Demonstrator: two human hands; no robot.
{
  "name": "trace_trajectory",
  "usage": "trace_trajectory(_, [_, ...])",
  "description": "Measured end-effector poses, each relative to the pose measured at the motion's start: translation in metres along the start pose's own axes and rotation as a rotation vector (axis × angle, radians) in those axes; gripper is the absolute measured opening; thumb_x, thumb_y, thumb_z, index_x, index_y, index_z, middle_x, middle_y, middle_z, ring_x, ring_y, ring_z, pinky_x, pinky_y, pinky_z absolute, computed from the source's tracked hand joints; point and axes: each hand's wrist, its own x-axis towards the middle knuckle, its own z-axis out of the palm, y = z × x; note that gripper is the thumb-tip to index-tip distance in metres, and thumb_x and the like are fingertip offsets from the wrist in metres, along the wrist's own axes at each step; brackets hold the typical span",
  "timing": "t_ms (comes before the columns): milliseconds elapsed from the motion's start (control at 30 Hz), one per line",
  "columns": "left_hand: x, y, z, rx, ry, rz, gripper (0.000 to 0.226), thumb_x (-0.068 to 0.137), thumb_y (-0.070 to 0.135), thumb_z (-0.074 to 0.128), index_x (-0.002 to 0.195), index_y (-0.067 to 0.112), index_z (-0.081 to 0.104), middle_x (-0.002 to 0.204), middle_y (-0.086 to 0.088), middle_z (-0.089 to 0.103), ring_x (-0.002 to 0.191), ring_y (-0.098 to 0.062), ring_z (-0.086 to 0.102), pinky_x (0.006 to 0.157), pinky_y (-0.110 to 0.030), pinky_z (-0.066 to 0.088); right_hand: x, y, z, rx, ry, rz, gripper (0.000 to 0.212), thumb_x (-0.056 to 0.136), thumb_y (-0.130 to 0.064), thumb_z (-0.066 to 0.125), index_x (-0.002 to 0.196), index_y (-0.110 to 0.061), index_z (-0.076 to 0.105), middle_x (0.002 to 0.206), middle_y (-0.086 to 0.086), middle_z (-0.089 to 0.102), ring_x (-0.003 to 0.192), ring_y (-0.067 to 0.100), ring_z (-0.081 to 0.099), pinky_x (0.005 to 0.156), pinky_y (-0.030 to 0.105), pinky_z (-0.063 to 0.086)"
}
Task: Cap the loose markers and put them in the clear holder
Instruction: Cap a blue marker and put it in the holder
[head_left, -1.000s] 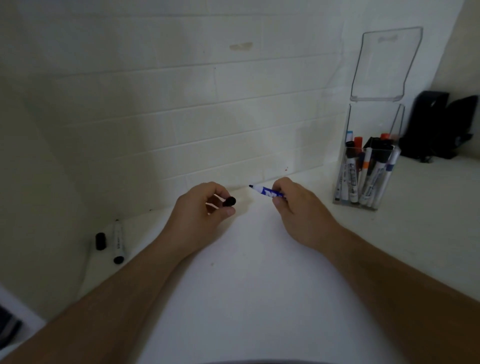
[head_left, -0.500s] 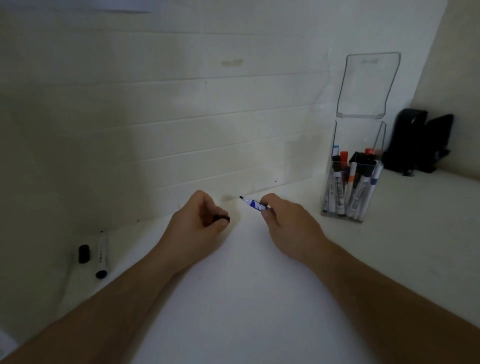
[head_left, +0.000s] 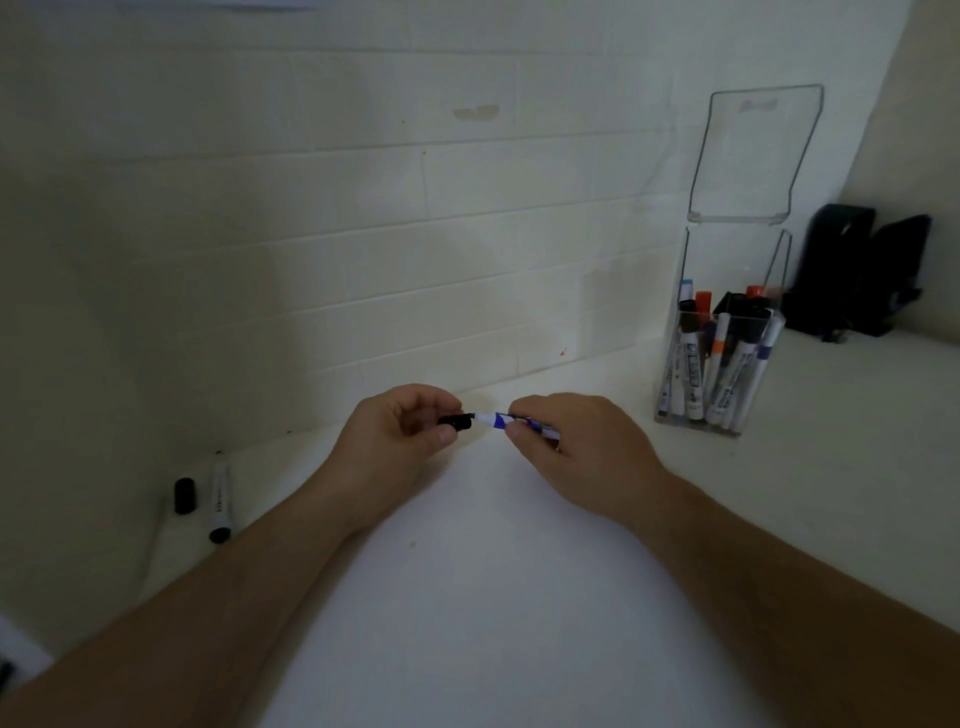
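Fingers of the left hand (head_left: 400, 441) pinch a black cap (head_left: 457, 421); fingers of the right hand (head_left: 566, 447) grip a blue-and-white marker (head_left: 511, 422) by its barrel, tip pointing left toward the cap. Cap mouth and marker tip meet in the gap between the two hands, just above the white surface (head_left: 467, 597). Whether the cap is seated cannot be told; it appears only started.

Judgement, step in hand: capping. To do it well, keep barrel and cap on one straight line and push the two hands toward each other until the cap stops. Any angle between them would likely jam the tip against the cap rim. Right-hand grip sits close to the tip end, which should help steer it.

Clear holder (head_left: 727, 332) stands well to the right of the right hand, against the wall, lid flipped up, several markers already upright inside. Capped marker goes there next, by my reading.

Remaining work: a second loose marker (head_left: 220, 501) lies well to the left of the left hand, uncapped, with its loose cap (head_left: 184, 496) just beside it on the surface.
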Motion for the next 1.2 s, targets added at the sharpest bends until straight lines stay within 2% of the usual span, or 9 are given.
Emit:
trace_trajectory(233, [0.000, 0.001, 0.006, 0.206, 0.001, 0.063, 0.021, 0.083, 0.016, 0.081, 0.095, 0.032, 0.076, 0.087, 0.006, 0.075, 0.077, -0.004, 0.067, 0.077, -0.021, 0.051, -0.003, -0.001, 0.003, -0.148, -0.021, -0.054, 0.031, 0.098, -0.054, 0.037, 0.100, -0.036, 0.062, 0.071, -0.007, 0.048, 0.064, 0.015, 0.049, 0.055, 0.033, 0.040])
trace_trajectory(367, [-0.003, 0.006, 0.008, 0.367, -0.038, 0.102, 0.010, 0.096, 0.030, 0.064, 0.098, 0.034, 0.072, 0.083, 0.012, 0.073, 0.073, 0.002, 0.062, 0.067, -0.010, 0.043, -0.001, -0.006, 0.001, -0.165, 0.023, -0.060, 0.034, 0.099, -0.054, 0.037, 0.106, -0.036, 0.064, 0.074, -0.009, 0.045, 0.066, 0.017, 0.052, 0.055, 0.034, 0.042])
trace_trajectory(433, [-0.005, 0.006, 0.012, 0.477, -0.072, 0.132, 0.013, 0.101, 0.031, 0.053, 0.097, 0.032, 0.066, 0.073, 0.008, 0.066, 0.063, -0.001, 0.055, 0.059, -0.015, 0.038, -0.002, -0.007, 0.001, -0.207, 0.046, -0.080, 0.037, 0.100, -0.054, 0.035, 0.101, -0.033, 0.066, 0.072, -0.009, 0.041, 0.064, 0.019, 0.053, 0.053, 0.033, 0.039])
trace_trajectory(533, [-0.007, 0.006, 0.021, 0.567, -0.039, 0.181, 0.016, 0.105, 0.029, 0.045, 0.096, 0.026, 0.058, 0.070, 0.009, 0.056, 0.064, -0.005, 0.050, 0.060, -0.026, 0.033, -0.003, -0.012, 0.001, -0.236, 0.032, -0.092, 0.044, 0.101, -0.055, 0.029, 0.092, -0.030, 0.064, 0.068, -0.007, 0.043, 0.060, 0.017, 0.050, 0.052, 0.032, 0.034])
trace_trajectory(667, [-0.012, 0.008, 0.027, 0.638, 0.008, 0.213, 0.021, 0.106, 0.031, 0.040, 0.095, 0.023, 0.055, 0.072, 0.009, 0.054, 0.067, -0.006, 0.049, 0.056, -0.020, 0.029, -0.004, -0.013, 0.000, -0.131, -0.059, -0.060, 0.051, 0.099, -0.060, 0.022, 0.086, -0.026, 0.057, 0.067, -0.004, 0.050, 0.061, 0.016, 0.049, 0.057, 0.039, 0.044])
trace_trajectory(900, [-0.018, 0.017, 0.035, 0.493, -0.039, 0.319, 0.016, 0.102, 0.037, 0.046, 0.111, 0.030, 0.058, 0.086, 0.014, 0.067, 0.079, -0.002, 0.061, 0.069, -0.023, 0.046, 0.000, -0.022, -0.023, -0.027, -0.127, -0.131, 0.027, 0.104, -0.047, 0.041, 0.108, -0.024, 0.055, 0.090, -0.005, 0.061, 0.078, 0.019, 0.059, 0.071, 0.045, 0.051])
trace_trajectory(967, [-0.021, 0.018, 0.037, 0.421, -0.062, 0.331, 0.031, 0.101, 0.036, 0.048, 0.132, 0.036, 0.044, 0.088, 0.014, 0.066, 0.082, -0.004, 0.063, 0.071, -0.021, 0.047, 0.007, -0.025, -0.043, 0.050, -0.041, -0.115, 0.022, 0.105, -0.036, 0.044, 0.119, -0.024, 0.057, 0.097, -0.003, 0.064, 0.083, 0.016, 0.059, 0.076, 0.037, 0.052])
trace_trajectory(1067, [-0.022, 0.014, 0.039, 0.452, -0.158, 0.366, 0.053, 0.100, 0.035, 0.051, 0.148, 0.038, 0.029, 0.096, 0.016, 0.061, 0.086, -0.006, 0.059, 0.074, -0.020, 0.045, 0.020, -0.016, -0.094, 0.185, 0.273, 0.022, 0.028, 0.103, -0.027, 0.051, 0.130, -0.025, 0.061, 0.104, -0.002, 0.064, 0.084, 0.002, 0.051, 0.075, 0.009, 0.040])
trace_trajectory(1200, [-0.021, 0.008, 0.043, 0.555, -0.230, 0.438, 0.048, 0.100, 0.039, 0.050, 0.146, 0.039, 0.038, 0.097, 0.021, 0.056, 0.093, 0.002, 0.051, 0.079, -0.018, 0.040, 0.039, 0.020, -0.164, 0.166, 0.585, 0.083, 0.028, 0.096, -0.026, 0.059, 0.122, -0.025, 0.066, 0.112, 0.001, 0.061, 0.095, 0.016, 0.056, 0.091, 0.035, 0.048])
